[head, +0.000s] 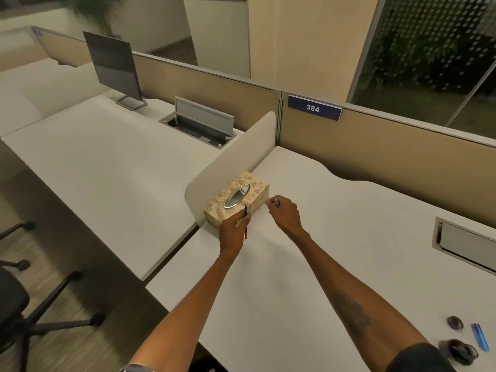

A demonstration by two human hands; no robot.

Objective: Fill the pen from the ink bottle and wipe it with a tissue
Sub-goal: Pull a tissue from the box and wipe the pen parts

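Ink bottle (462, 350) near desk (335, 237) edge; hands at tissue box (237, 201).

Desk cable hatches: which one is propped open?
The far cable hatch near the monitor: its grey lid stands upright. The near-right hatch has its lid down.

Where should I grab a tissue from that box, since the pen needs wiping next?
Through the oval slot on top of the tissue box, coming straight down from above. The box lies flat against the divider with the slot facing up. No tissue sticks out, so fingers likely must reach inside and pinch. The right hand looks freer; the left hand holds the pen.
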